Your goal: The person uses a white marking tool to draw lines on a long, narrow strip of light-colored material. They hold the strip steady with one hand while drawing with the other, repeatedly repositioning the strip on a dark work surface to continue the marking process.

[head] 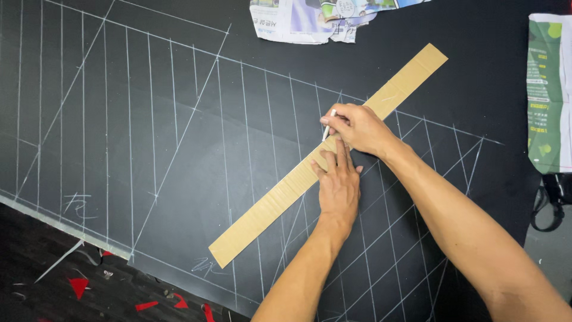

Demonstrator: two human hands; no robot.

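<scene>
- Here our left hand [338, 185] presses flat, open, on the cardboard strip [298, 179].
- Our right hand [357, 128] pinches a white chalk pencil [329, 124].
- Newspaper scraps [310, 21] and scissors [551, 200] border the black sheet [179, 149].

A cardboard strip [310, 170] lies diagonally on the sheet [179, 149], running from its near edge toward the far right corner. The left hand [338, 182] rests flat on the strip's middle; the right hand [357, 128], just behind it, sets a chalk [329, 124] against the strip's left edge. Newspaper [310, 21] lies at the far edge, a folded paper [549, 89] at the right edge, with scissors [548, 203] before it. Scraps [77, 286] lie off the near left corner.
</scene>
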